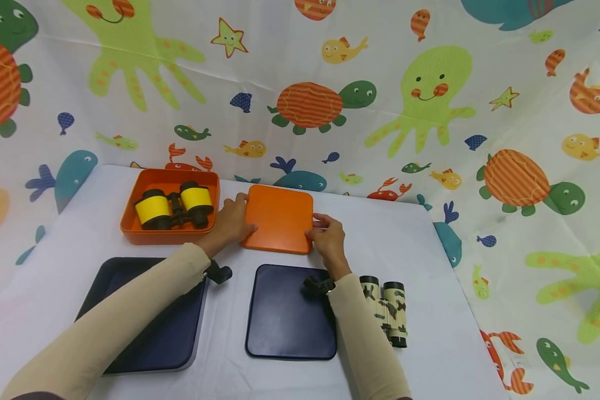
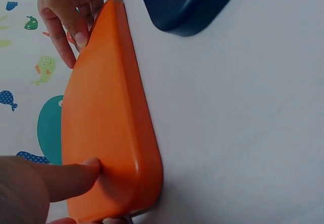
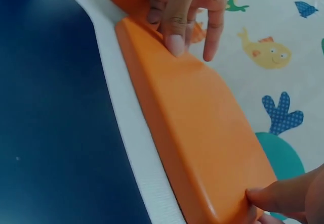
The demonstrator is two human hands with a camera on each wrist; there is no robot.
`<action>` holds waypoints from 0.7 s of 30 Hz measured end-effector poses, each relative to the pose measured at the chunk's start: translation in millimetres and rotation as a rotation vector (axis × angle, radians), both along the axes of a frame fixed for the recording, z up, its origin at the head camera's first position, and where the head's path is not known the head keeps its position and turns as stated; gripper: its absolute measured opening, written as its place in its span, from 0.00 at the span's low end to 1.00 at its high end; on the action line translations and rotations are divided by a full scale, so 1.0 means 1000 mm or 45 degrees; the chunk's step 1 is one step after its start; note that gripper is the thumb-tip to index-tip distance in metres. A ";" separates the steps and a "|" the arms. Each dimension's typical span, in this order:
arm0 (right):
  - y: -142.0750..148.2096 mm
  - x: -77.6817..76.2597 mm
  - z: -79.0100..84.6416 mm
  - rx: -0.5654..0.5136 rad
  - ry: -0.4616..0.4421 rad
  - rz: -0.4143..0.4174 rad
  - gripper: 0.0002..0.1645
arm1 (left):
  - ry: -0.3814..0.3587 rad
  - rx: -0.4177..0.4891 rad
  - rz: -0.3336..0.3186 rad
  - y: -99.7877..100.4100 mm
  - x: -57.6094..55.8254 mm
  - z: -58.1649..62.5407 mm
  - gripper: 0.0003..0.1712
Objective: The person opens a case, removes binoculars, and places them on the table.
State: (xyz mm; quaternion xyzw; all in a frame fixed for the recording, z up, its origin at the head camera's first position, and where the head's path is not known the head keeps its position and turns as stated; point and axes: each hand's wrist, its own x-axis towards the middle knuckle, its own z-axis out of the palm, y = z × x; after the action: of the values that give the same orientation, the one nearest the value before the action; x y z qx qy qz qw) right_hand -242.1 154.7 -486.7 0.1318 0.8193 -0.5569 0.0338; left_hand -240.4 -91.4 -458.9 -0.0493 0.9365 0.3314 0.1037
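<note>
A square orange lid, flat on top with short side walls, lies at the back middle of the white table. My left hand grips its left edge, thumb on the top face and fingers round the side. On the opposite edge, my right hand pinches it with thumb and fingers; the left wrist view shows both hands at the lid. Left of it stands an orange box with yellow and black binoculars lying inside. My left wrist is close to that box's right side.
A dark blue tray sits at the front left, partly under my left forearm. In the front middle is a smaller dark blue lid. Camouflage binoculars lie right of it, partly hidden by my right sleeve. A sea-animal printed cloth hangs behind.
</note>
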 end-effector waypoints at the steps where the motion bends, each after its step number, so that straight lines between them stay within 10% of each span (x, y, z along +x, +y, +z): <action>1: -0.001 0.000 0.000 0.013 0.004 0.001 0.32 | -0.005 -0.004 -0.001 0.000 0.000 0.000 0.51; 21: -0.017 0.004 -0.004 0.286 0.149 -0.024 0.30 | 0.009 -0.077 -0.162 -0.002 0.007 0.004 0.47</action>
State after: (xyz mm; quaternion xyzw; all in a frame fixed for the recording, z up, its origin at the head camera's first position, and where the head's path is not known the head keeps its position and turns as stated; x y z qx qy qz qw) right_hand -238.3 137.5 -490.6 0.1097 0.8759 -0.4686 -0.0345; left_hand -232.9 -93.7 -454.8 0.0083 0.9477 0.2959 0.1196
